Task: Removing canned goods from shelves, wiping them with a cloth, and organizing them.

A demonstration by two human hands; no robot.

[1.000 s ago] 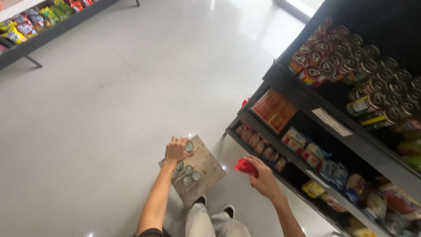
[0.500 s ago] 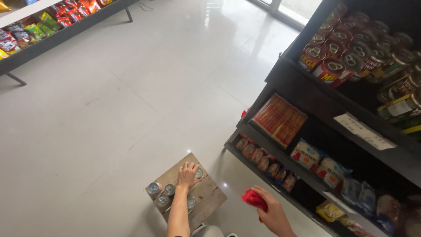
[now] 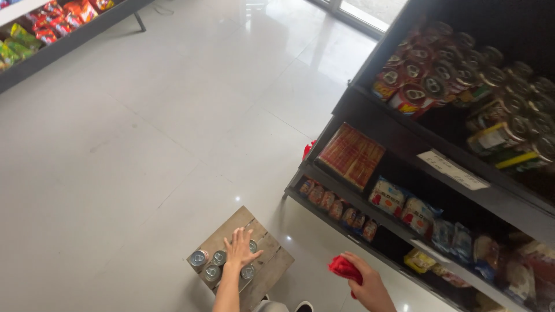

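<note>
Nearby — black shelving (image 3: 370, 124), wooden crate (image 3: 272, 268)

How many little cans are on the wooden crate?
4 show on the wooden crate: one can at the left corner, one beside it, one below, one right of the wrist. The left hand rests over them and may hide more.

I see small round cans (image 3: 211, 264) with shiny silver tops standing upright (close together) on a wooden crate (image 3: 272, 271) on the floor. A crumpled red cloth (image 3: 344, 269) is bunched up, held above the floor.
</note>
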